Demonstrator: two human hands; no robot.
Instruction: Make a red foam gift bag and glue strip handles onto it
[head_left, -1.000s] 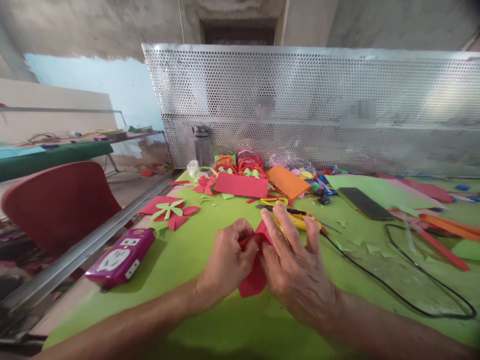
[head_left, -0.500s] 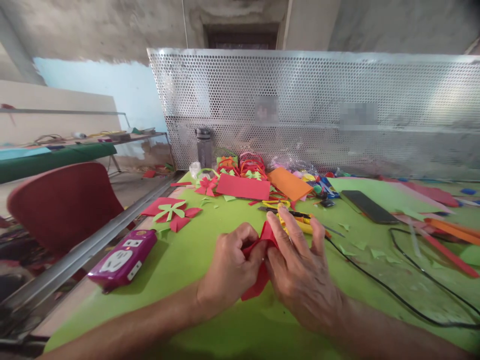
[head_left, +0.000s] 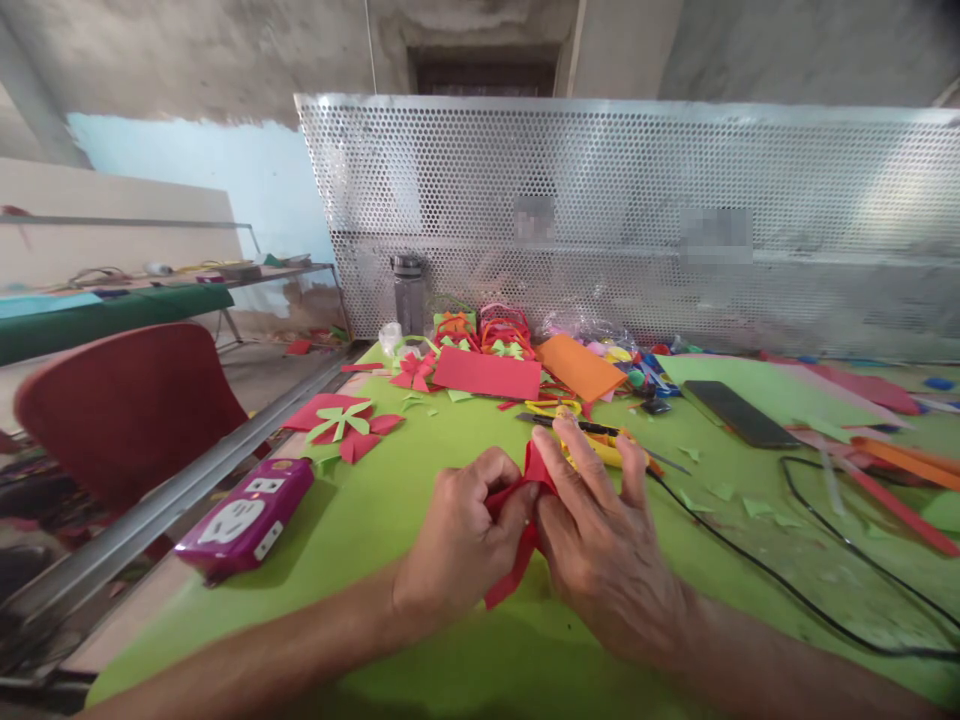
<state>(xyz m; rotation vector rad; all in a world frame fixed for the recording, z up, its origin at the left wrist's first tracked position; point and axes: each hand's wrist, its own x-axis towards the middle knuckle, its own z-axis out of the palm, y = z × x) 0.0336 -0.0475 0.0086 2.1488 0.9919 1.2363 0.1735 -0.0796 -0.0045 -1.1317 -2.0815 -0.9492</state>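
Observation:
Between my two hands is a folded piece of red craft sheet (head_left: 519,572), partly hidden by the fingers. My left hand (head_left: 469,530) is closed, pinching the sheet between thumb and curled fingers. On the other side, my right hand (head_left: 607,540) grips it with thumb and forefinger, the remaining fingers stretched forward. Just beyond the right fingertips lie yellow-handled scissors (head_left: 553,408), a black-and-yellow cutter (head_left: 574,424) and a yellow tool with a black cord (head_left: 609,450), partly covered by the fingers.
A purple power box (head_left: 247,520) lies at the left, near red and green flower cutouts (head_left: 345,425). Farther back are a red sheet (head_left: 487,373), an orange sheet (head_left: 580,367), small red bags (head_left: 504,330) and a bottle (head_left: 409,297). A phone (head_left: 739,413) and the cord (head_left: 780,600) occupy the right.
The red sheet's lower end has shifted slightly down and turned a little between my fingers. Both hands keep nearly the same place and hold.

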